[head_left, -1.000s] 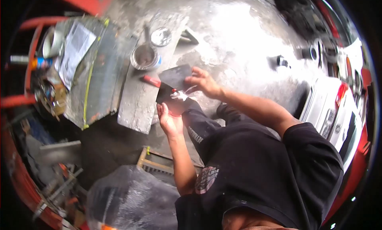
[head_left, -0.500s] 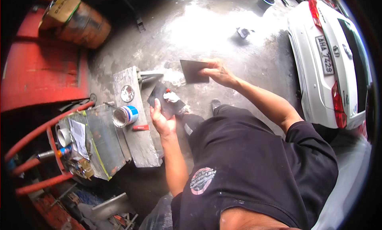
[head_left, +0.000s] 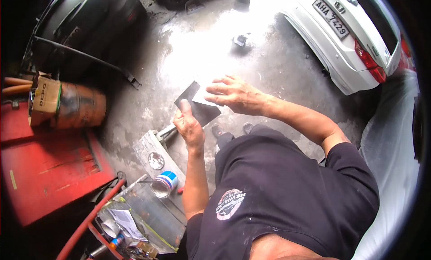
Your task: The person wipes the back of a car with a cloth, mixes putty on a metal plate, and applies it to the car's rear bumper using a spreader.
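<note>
My left hand [head_left: 189,126] grips a dark, flat mixing board [head_left: 205,113], its thumb lying on top. My right hand [head_left: 239,96] is over the board's right side, fingers stretched along a thin putty spreader [head_left: 199,96]. The spreader's face looks pale with glare and leans against the board's surface. Any putty on the board is hidden or lost in the glare. Below my left hand, an open can [head_left: 164,184] with a blue and white label stands on a worn bench [head_left: 146,146], near a round lid [head_left: 156,160].
A white car [head_left: 332,44] stands at the upper right, and a dark vehicle [head_left: 90,26] at the upper left. A red panel [head_left: 49,174], a rusty drum [head_left: 81,105] and a cart [head_left: 155,219] with papers are on the left. A crumpled item [head_left: 240,40] lies on the floor.
My view has turned, and the bench now sits lower. My right hand has brought the spreader from apart onto the board. The white and red blobs seen on the board earlier no longer show.
</note>
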The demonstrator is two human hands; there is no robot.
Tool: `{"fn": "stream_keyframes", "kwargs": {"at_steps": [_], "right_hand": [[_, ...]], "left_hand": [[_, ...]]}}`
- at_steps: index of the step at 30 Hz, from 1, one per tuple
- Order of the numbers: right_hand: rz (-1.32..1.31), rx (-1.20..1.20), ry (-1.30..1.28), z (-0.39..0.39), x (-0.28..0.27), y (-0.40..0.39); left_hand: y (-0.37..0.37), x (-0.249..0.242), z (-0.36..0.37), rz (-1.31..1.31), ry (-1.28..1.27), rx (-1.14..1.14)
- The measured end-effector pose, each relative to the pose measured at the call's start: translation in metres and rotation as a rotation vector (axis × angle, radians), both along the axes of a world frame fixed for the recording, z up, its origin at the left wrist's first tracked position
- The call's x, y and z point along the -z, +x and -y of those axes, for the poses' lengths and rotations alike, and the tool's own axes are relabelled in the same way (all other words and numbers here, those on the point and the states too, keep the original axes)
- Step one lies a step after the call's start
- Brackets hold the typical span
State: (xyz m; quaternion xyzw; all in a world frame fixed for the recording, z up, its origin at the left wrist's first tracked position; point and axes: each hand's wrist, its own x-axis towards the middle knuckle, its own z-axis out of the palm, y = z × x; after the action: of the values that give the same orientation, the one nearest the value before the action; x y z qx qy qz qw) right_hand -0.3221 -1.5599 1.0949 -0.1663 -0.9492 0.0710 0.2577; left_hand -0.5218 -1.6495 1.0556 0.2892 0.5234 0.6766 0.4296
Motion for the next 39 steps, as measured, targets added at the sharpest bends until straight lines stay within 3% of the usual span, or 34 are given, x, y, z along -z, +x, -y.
{"fn": "stream_keyframes", "kwargs": {"at_steps": [8, 11, 17, 19, 20, 22, 24, 30, 32, 33, 36, 39], "right_hand": [[-0.047, 0.184, -0.126, 0.019, 0.009, -0.015], [-0.050, 0.228, -0.118, 0.019, 0.008, -0.013], [0.029, 0.256, -0.268, 0.009, 0.009, 0.035], [-0.249, 0.325, -0.339, -0.001, 0.002, 0.047], [-0.256, 0.323, -0.339, -0.006, -0.009, 0.050], [-0.433, 0.234, -0.213, -0.019, -0.030, 0.055], [-0.412, 0.177, -0.184, -0.028, -0.020, 0.060], [-0.256, 0.327, -0.176, -0.066, 0.031, 0.148], [-0.039, 0.378, -0.226, -0.077, 0.043, 0.184], [-0.137, 0.444, -0.287, -0.081, 0.053, 0.196], [-0.152, 0.475, -0.085, -0.108, -0.006, 0.203], [-0.133, 0.442, -0.106, -0.118, -0.028, 0.199]], "left_hand": [[-0.024, 0.001, -0.056, 0.131, -0.004, 0.188], [-0.018, -0.001, -0.072, 0.191, 0.009, 0.143], [-0.013, -0.012, -0.119, 0.158, 0.079, 0.202], [-0.003, -0.019, -0.131, 0.228, 0.076, 0.229], [0.002, -0.021, -0.133, 0.250, 0.027, 0.264], [0.026, -0.023, -0.132, 0.343, -0.063, 0.420], [0.050, 0.002, -0.136, 0.687, -0.229, 0.409], [0.114, -0.009, -0.157, 0.533, -0.141, 0.413], [0.130, -0.027, -0.169, 0.453, -0.022, 0.335], [0.138, -0.035, -0.175, 0.351, 0.004, 0.318], [0.164, -0.034, -0.195, 0.147, 0.005, 0.368], [0.200, -0.036, -0.215, 0.066, 0.009, 0.378]]}}
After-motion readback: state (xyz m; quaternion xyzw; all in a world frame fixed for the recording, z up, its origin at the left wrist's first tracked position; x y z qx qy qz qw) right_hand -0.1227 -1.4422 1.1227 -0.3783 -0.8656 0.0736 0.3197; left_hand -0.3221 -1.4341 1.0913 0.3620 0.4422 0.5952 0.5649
